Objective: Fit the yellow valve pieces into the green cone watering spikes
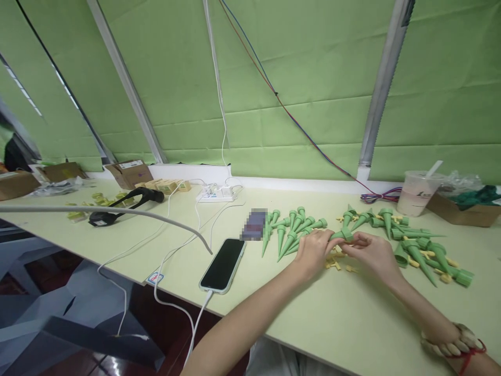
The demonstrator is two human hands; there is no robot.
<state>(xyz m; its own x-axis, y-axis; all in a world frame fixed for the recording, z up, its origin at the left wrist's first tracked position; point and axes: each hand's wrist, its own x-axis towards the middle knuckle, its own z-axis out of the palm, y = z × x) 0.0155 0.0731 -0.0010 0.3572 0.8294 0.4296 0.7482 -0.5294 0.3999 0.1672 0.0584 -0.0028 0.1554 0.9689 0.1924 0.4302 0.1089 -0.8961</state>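
Observation:
My left hand (pixel 314 253) is closed around the narrow part of a green plastic plant watering spike (pixel 346 234), held just above the table. At the spike's wide collar, the fingers of my right hand (pixel 371 254) are pinched together; whether a small part sits between them is too small to tell. Small yellow plastic pieces (pixel 351 269) lie under my hands. To the left of my left hand is a group of green spikes (pixel 288 241). More green spikes (pixel 418 257), mixed with yellow pieces, are heaped to the right of my right hand.
A phone (pixel 223 265) with a charging cable lies left of my arm, near a power strip (pixel 217 194). Black glasses-like gear (pixel 129 204) rests farther left. A drink cup (pixel 417 193) and an open cardboard box (pixel 465 209) stand at the back right.

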